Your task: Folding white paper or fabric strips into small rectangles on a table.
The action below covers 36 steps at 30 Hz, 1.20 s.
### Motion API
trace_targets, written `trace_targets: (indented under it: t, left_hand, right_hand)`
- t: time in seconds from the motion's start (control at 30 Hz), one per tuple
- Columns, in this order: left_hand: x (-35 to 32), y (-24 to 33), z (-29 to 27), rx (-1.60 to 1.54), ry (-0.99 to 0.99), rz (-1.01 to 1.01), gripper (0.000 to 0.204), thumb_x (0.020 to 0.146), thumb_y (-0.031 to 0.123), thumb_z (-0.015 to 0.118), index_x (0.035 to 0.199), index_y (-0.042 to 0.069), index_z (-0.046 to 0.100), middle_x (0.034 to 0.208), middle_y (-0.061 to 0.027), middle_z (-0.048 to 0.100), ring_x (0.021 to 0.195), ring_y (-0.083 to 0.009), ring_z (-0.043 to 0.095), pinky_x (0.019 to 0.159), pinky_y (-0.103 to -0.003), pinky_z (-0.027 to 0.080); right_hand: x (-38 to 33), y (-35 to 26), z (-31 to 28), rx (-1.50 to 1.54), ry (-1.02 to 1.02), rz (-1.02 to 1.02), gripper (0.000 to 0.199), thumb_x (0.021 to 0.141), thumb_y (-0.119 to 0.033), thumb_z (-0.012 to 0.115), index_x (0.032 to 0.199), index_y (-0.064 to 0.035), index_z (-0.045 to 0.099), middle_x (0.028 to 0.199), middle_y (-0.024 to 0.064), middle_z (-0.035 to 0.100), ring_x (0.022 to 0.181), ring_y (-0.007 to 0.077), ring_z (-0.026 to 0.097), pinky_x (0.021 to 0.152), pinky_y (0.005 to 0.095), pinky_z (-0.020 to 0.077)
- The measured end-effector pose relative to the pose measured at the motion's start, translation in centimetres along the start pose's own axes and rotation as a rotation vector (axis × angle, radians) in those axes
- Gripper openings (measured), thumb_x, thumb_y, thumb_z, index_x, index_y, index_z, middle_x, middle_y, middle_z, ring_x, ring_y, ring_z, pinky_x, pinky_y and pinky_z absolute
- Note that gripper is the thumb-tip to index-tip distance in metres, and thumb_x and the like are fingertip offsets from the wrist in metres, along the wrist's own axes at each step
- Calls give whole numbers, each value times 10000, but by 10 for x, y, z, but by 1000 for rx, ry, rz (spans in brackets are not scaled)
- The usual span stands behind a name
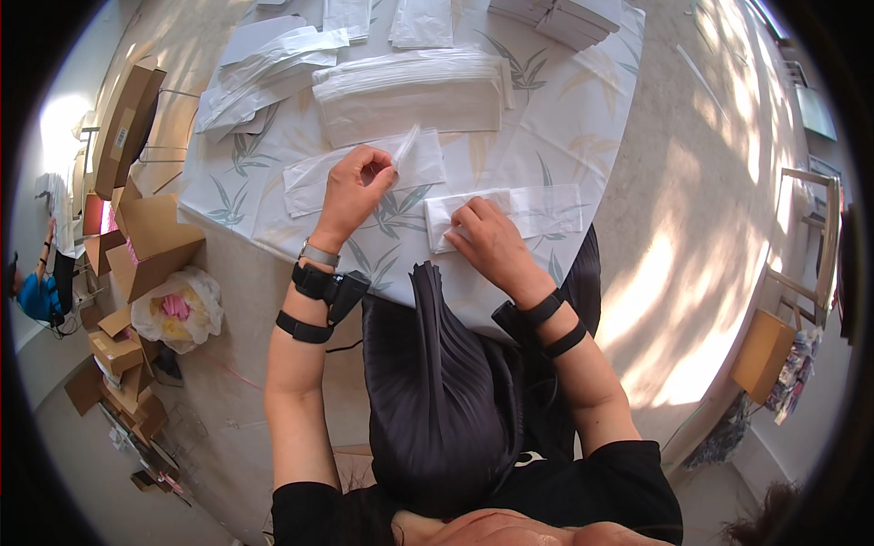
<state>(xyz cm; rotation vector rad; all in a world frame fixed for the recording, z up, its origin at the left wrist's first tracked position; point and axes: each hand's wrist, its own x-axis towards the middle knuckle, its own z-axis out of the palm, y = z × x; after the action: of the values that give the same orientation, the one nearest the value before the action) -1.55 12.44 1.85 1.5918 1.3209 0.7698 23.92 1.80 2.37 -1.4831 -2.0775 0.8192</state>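
- We log left hand [353, 191] pinching thin translucent white strip [407, 147].
- Right hand [492, 241] touches flat white packet [441, 218] by leaf-printed surface's [564, 118] near edge; grip: cannot tell.

A head-worn fisheye camera looks steeply down and forward onto the nearby cloth-covered table [574, 114].

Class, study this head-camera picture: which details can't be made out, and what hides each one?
All in the head view:
Right hand: its own back hides the palm, so its grip on the folded white packet is unclear.
Left hand: whether its thin white piece is one layer or several; too small.
White stack: far end cut off by the upper edge.
Co-worker: partly lost in the dark lens rim.
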Motion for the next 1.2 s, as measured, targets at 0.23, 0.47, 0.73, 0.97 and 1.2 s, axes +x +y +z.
trace_targets:
  t: [0.23, 0.47, 0.73, 0.97, 1.2]
  left_hand:
    - [-2, 1, -4, 70, 38, 83, 98, 908, 75, 774, 967, 20, 719, 917, -58, 707, 801, -165, 657, 772, -306, 541]
    - [-4, 25, 23, 427, 51, 350, 143, 867, 69, 778, 989, 39, 709, 988, -101, 702, 897, -287, 690, 810, -400, 560]
    - [-1, 14, 40, 585, 56, 359, 102, 835, 57, 754, 888, 62, 667, 933, -105, 666, 922, -339, 668, 810, -451, 558]
    - [-1, 12, 27, 229, 38, 159, 71, 890, 44, 746, 942, 8, 713, 917, -85, 709, 801, -223, 708, 754, -330, 569]
    - [-1, 10, 15, 125, 35, 89, 72, 889, 62, 758, 926, 10, 725, 913, -65, 708, 776, -174, 683, 746, -309, 563]
  right_hand:
    - [0, 0, 0, -7, -7, 7, 237, 924, -137, 795, 1070, -39, 637, 1075, 139, 614, 1056, 367, 637, 901, 476, 551]
    - [0, 1, 2, -13, -3, 3, 233, 924, -137, 795, 1063, -46, 632, 1074, 134, 616, 1054, 364, 639, 888, 472, 555]
    - [0, 1, 1, 12, 3, -3, 233, 923, -134, 792, 1063, -42, 631, 1071, 139, 615, 1051, 368, 638, 890, 475, 552]
    - [1, 0, -2, 27, -3, 7, 224, 928, -135, 783, 1065, -36, 635, 1074, 148, 616, 1048, 378, 637, 904, 481, 546]
    - [1, 0, -1, 10, -7, 9, 217, 931, -137, 780, 1061, -36, 638, 1069, 149, 615, 1050, 380, 637, 902, 484, 548]
